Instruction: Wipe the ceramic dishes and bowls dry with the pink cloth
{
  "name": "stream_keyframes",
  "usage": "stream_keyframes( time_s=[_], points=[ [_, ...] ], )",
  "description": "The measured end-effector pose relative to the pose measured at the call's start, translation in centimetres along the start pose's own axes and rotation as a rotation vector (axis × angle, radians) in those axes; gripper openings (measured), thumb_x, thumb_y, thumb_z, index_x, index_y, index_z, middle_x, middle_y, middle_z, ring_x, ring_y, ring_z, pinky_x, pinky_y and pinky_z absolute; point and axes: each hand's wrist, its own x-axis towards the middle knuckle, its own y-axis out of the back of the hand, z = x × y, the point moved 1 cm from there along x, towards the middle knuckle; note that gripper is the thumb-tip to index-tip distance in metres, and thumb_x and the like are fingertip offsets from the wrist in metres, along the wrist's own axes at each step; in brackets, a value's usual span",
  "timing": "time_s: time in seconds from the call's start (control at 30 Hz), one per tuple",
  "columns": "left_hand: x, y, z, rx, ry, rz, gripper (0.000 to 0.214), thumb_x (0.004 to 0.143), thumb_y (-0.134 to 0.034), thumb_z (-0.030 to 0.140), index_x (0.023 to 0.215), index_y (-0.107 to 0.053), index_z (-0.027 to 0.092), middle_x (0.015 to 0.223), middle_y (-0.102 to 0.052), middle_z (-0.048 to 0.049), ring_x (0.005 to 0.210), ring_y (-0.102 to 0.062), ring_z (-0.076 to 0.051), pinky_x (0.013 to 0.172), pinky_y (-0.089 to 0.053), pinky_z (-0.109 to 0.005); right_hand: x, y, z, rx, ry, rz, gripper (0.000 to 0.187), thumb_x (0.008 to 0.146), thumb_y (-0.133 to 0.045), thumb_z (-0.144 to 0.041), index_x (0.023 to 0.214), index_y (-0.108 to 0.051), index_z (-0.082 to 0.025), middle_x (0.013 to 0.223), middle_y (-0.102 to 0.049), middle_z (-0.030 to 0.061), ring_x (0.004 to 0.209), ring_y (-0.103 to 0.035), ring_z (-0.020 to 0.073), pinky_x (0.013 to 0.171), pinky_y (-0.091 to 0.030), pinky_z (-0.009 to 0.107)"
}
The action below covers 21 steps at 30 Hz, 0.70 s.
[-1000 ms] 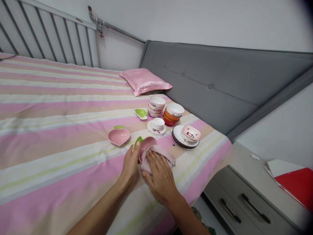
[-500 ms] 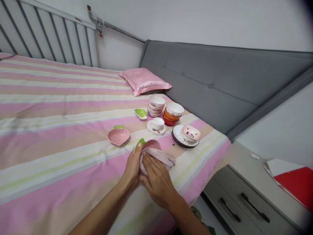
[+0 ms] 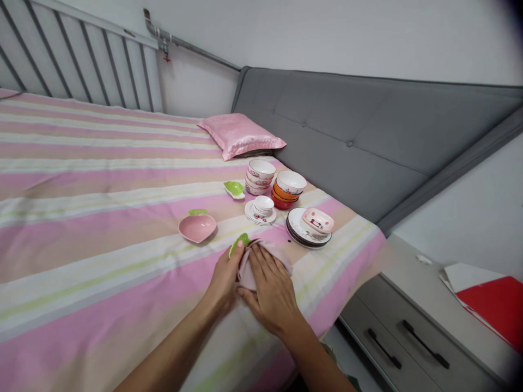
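My left hand grips a pink peach-shaped dish by its green leaf end, thumb on the leaf. A pale pink cloth covers most of that dish. My right hand presses the cloth onto the dish with its fingers laid along it; the fingertips rest near the far rim. Left of my hands, a matching pink dish with a green leaf lies on the striped bedsheet. Farther back is a green leaf-shaped dish.
Beyond my hands stand stacked white bowls, white and orange-red bowls, small cups on saucers, and dark-edged plates under a pink dish. A pink pillow lies by the grey headboard. A drawer cabinet is at right.
My right hand and the cloth have slid up and slightly right over the dish, hiding its pink inside. The dish's leaf end has tilted a little to the right.
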Motion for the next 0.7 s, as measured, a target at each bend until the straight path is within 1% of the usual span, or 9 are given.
stream_keyframes(
  time_s=[0.1,0.23,0.3,0.43,0.53,0.63,0.7],
  points=[
    [0.0,0.0,0.1,0.036,0.051,-0.009,0.045,0.079,-0.055,0.051,0.108,-0.063,0.017,0.104,-0.067,-0.0085,0.093,-0.061,-0.022,0.084,-0.046,-0.034,0.0,-0.1,0.0,-0.006,-0.039,0.014,0.071,0.085,-0.049,-0.046,0.142,-0.027,-0.009,0.147,-0.029,0.0115,0.134,-0.030,0.0258,0.106,-0.030,0.044],
    [-0.1,0.0,0.4,0.028,0.037,0.033,0.049,0.076,-0.057,0.053,0.108,-0.063,0.017,0.101,-0.067,-0.0087,0.090,-0.061,-0.023,0.076,-0.047,-0.031,-0.1,-0.3,-0.2,0.008,-0.070,0.025,0.068,0.086,-0.047,-0.046,0.141,-0.029,-0.010,0.146,-0.031,0.0109,0.133,-0.031,0.0256,0.106,-0.030,0.045],
    [0.0,0.2,0.5,0.031,0.032,0.075,0.050,0.074,-0.059,0.054,0.107,-0.063,0.017,0.097,-0.068,-0.0075,0.085,-0.062,-0.022,0.070,-0.047,-0.029,-0.1,-0.3,-0.4,0.023,-0.072,0.028,0.066,0.087,-0.046,-0.044,0.141,-0.031,-0.010,0.146,-0.032,0.0107,0.133,-0.031,0.0252,0.106,-0.029,0.045],
    [0.1,0.7,0.5,0.053,0.010,0.174,0.048,0.070,-0.064,0.054,0.102,-0.063,0.018,0.082,-0.065,-0.0019,0.069,-0.059,-0.016,0.058,-0.043,-0.023,-0.1,-0.4,-0.6,0.056,-0.056,0.030,0.060,0.087,-0.047,-0.040,0.137,-0.037,-0.009,0.143,-0.037,0.0123,0.132,-0.034,0.0250,0.106,-0.031,0.045],
    [0.2,1.0,0.3,0.031,-0.002,0.189,0.046,0.070,-0.064,0.054,0.100,-0.062,0.020,0.086,-0.065,-0.0015,0.073,-0.060,-0.016,0.058,-0.044,-0.023,-0.1,-0.5,-0.7,0.076,-0.049,0.042,0.056,0.087,-0.047,-0.036,0.135,-0.041,-0.008,0.141,-0.041,0.0132,0.130,-0.037,0.0253,0.106,-0.032,0.045],
    [0.2,1.0,-0.1,-0.021,-0.024,0.162,0.047,0.070,-0.063,0.054,0.105,-0.061,0.022,0.096,-0.064,-0.0024,0.081,-0.060,-0.018,0.064,-0.046,-0.025,-0.1,-0.8,-0.7,0.079,-0.027,0.088,0.049,0.088,-0.044,-0.030,0.131,-0.046,-0.006,0.137,-0.046,0.0140,0.127,-0.041,0.0256,0.104,-0.036,0.043],
    [0.2,1.0,-0.3,-0.060,-0.037,0.139,0.050,0.071,-0.063,0.053,0.109,-0.059,0.021,0.098,-0.064,-0.0039,0.082,-0.060,-0.019,0.066,-0.047,-0.026,-0.1,-0.9,-0.7,0.081,-0.001,0.133,0.043,0.089,-0.041,-0.026,0.127,-0.050,-0.006,0.133,-0.051,0.0138,0.124,-0.045,0.0246,0.103,-0.038,0.042]
  ],
)
